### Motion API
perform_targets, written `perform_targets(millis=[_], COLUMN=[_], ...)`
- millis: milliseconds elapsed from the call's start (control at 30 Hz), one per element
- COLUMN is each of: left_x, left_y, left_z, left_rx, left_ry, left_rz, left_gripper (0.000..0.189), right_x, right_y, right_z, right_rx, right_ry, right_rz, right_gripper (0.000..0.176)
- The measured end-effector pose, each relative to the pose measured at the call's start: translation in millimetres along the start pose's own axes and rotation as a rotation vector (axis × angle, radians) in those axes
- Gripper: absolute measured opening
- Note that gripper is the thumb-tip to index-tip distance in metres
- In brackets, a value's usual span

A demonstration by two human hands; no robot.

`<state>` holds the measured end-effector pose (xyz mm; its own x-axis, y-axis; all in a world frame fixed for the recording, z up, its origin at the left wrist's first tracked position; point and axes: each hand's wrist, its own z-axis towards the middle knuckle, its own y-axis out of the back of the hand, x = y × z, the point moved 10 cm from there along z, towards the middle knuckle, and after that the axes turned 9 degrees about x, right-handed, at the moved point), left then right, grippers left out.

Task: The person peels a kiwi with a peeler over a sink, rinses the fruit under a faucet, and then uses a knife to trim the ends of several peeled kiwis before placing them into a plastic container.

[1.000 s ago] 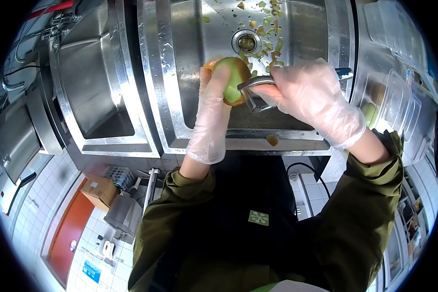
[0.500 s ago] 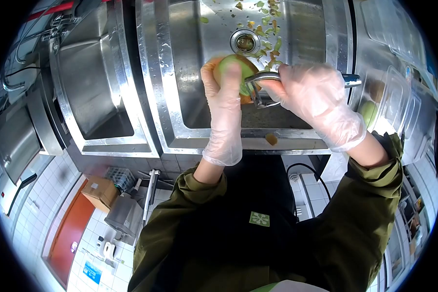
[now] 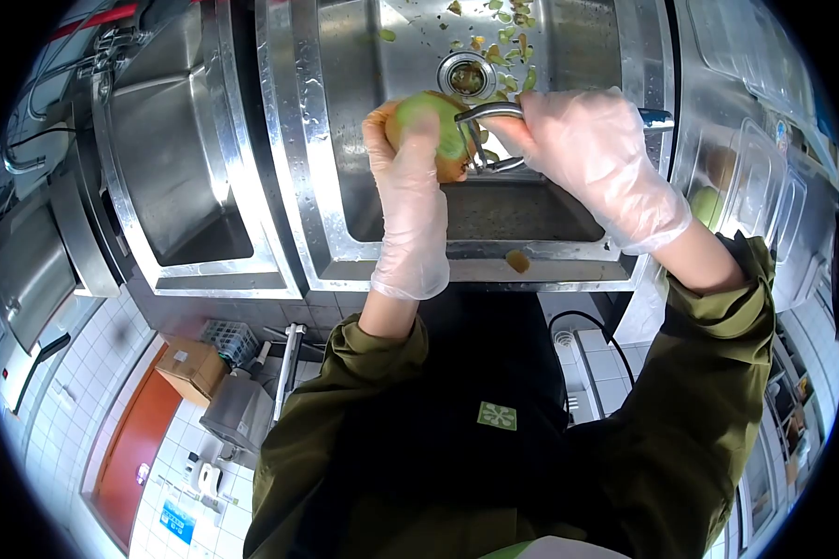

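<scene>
Over the sink my left hand (image 3: 412, 205), in a clear glove, is closed around a roundish fruit (image 3: 431, 112). The fruit shows smooth green flesh and some orange-brown skin; its exact kind I cannot make out. My right hand (image 3: 597, 154), also gloved, grips a metal peeler (image 3: 494, 110) by its handle, whose dark end sticks out past the fist. The peeler's head touches or nearly touches the fruit's right side. Below the hands, several green and brown peel scraps (image 3: 524, 47) lie on the sink bottom near the drain (image 3: 466, 76).
The steel sink (image 3: 350, 130) has a raised rim in front, with one brown peel scrap (image 3: 517, 261) on it. A second sink (image 3: 172, 168) stands to the left. On the right, a clear plastic container (image 3: 746, 191) holds a green fruit (image 3: 706, 207) and something brown.
Both hands have moved a little left and away from my body, carrying the fruit and the peeler. The fruit appears slightly turned, and the peeler's head sits on its right edge.
</scene>
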<state>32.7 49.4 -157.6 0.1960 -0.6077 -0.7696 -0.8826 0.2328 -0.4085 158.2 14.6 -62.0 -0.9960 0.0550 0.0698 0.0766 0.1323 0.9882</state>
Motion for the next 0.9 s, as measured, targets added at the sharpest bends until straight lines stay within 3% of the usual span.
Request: perform_targets(millis=[67, 167, 200, 267, 300, 400, 633, 900], left_x=[-6.2, -11.5, -13.9, -16.1, -10.4, 1.4, 11.2, 0.7], left_y=[1.8, 2.6, 5.9, 11.8, 11.9, 14.2, 2.7, -12.6], left_z=[-0.6, -10.8, -12.7, -14.3, -13.6, -6.2, -6.4, -10.4], left_rx=[-0.028, 0.027, 0.013, -0.049, -0.048, 0.026, 0.046, 0.073], left_ry=[-0.031, 0.027, 0.022, -0.012, 0.045, 0.092, 0.089, 0.061], left_rz=[0.031, 0.083, 0.136, 0.219, 0.153, 0.13, 0.018, 0.17], left_gripper=[0.04, 0.04, 0.041, 0.042, 0.043, 0.046, 0.052, 0.048], right_x=[-2.3, -38.4, -70.2, -54.1, -34.6, -14.8, 2.0, 0.6], right_y=[-2.3, -9.8, -23.6, -35.4, -20.2, -15.2, -6.3, -5.9], right_z=[2.8, 3.4, 8.5, 9.2, 4.2, -3.0, 2.4, 1.7], right_rx=[-0.039, -0.142, -0.023, 0.443, 0.3, 0.153, 0.175, 0.133], right_ry=[-0.004, -0.033, -0.099, -0.168, -0.089, 0.052, 0.074, 0.1], right_rz=[0.007, -0.346, -0.125, -0.048, -0.06, 0.041, 0.074, 0.029], right_gripper=[0.047, 0.054, 0.056, 0.055, 0.051, 0.051, 0.051, 0.05])
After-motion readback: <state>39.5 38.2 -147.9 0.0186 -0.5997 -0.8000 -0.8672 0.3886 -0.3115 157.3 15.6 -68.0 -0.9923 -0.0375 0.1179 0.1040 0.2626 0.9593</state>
